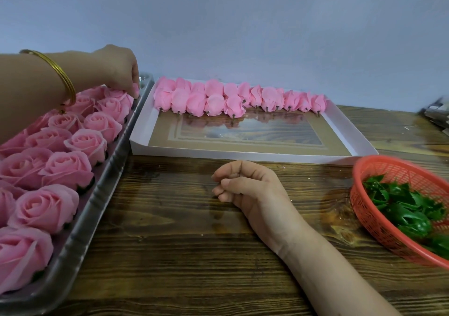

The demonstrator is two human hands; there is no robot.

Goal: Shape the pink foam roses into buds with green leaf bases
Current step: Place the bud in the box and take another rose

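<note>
Right hand point(245, 184) on wood point(170, 221) between tray point(102, 194) and basket point(362, 210)

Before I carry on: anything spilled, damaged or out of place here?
Nothing spilled: roses in the tray, buds in the box, leaves in the basket. The left hand pinches a far rose. Only the box's near-left corner looks split, and pale crumbs dot the table.

Bare wooden table point(170, 242) lies open across the centre and lower middle of the frame, broken only by the right hand point(245, 184) resting mid-frame. Bounds: metal tray point(103, 186) packed with roses point(85, 143) at left, white box point(243, 155) at upper centre, red basket point(359, 207) at right.
</note>
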